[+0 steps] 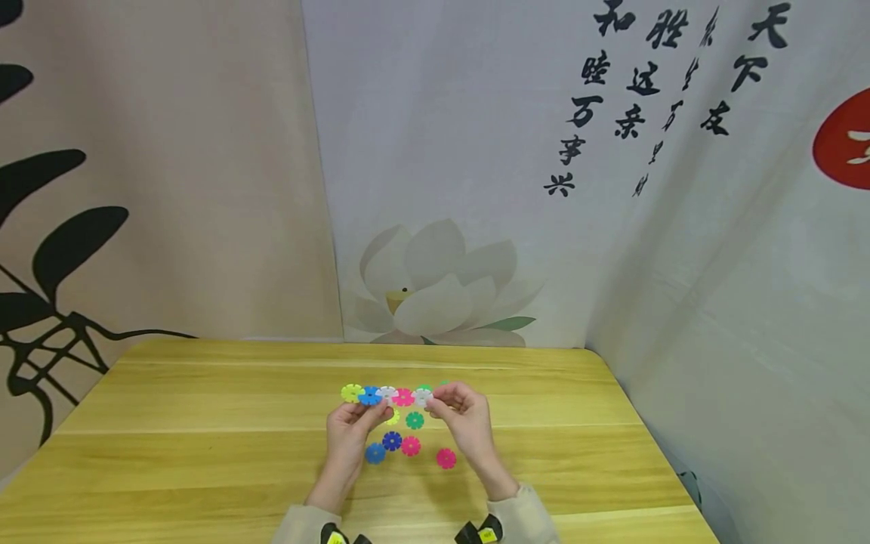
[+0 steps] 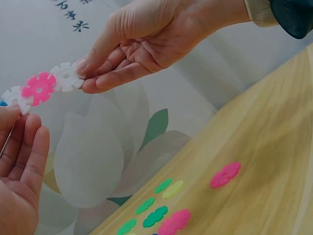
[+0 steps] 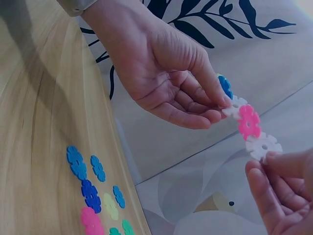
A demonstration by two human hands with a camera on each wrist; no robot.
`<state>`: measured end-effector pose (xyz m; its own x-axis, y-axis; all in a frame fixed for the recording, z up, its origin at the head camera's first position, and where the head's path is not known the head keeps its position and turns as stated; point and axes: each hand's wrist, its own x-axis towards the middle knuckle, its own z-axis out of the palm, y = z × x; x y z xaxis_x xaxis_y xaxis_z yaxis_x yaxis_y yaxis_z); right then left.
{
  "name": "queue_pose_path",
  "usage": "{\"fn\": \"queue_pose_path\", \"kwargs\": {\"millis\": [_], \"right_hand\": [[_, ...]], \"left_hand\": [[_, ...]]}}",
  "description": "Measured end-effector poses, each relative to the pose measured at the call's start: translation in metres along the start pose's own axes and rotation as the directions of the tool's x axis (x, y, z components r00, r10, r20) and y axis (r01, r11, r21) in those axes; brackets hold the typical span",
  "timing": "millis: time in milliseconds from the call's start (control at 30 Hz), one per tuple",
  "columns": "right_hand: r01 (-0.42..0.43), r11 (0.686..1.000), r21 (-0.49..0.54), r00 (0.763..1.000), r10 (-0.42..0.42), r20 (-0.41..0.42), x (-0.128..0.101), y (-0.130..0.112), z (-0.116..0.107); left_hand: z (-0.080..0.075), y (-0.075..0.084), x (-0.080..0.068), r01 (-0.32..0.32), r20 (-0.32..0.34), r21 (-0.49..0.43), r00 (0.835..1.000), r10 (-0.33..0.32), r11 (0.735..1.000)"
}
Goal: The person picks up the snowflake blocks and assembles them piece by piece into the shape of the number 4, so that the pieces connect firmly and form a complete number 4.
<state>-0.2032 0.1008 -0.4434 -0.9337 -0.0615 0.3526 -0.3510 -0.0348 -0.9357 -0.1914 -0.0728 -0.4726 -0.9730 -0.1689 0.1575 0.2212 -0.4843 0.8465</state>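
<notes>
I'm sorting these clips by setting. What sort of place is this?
Probably a small indoor recording corner, not a lived-in room: a bare wooden table walled by printed cloth backdrops, where both hands hold a chain of plastic snowflake discs.

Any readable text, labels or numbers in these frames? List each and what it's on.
Black brush calligraphy on the backdrop cloth, Chinese columns: "和睦万事兴"; partly "天下".
Small cursive column: too small to read.
Red seal: cut off.
Yellow wrist tags: unreadable.
Snowflake discs, hands, table: none.
</notes>
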Motion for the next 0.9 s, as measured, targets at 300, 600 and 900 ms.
{"fn": "queue_pose_path", "kwargs": {"millis": [300,600,900], "right_hand": [[0.038,0.999,-0.02,0.998,-0.039,-0.047,-0.0004,-0.0012,0.0026],[0.051,0.998,0.045,0.998,-0.05,-0.036,0.0023,0.0005,0.0054],[0.04,0.998,0.049,0.999,-0.04,0.002,0.0041,0.0016,0.0075]], "left_hand": [[0.0023,0.0029,-0.0028,-0.024,0.014,0.074,1.0,0.024,0.997],[0.0029,0.0049,-0.0041,-0.062,0.004,0.061,0.998,0.061,0.996],[0.0013,0.0086,-0.005,-0.084,-0.001,0.1,0.996,0.084,0.991]]}}
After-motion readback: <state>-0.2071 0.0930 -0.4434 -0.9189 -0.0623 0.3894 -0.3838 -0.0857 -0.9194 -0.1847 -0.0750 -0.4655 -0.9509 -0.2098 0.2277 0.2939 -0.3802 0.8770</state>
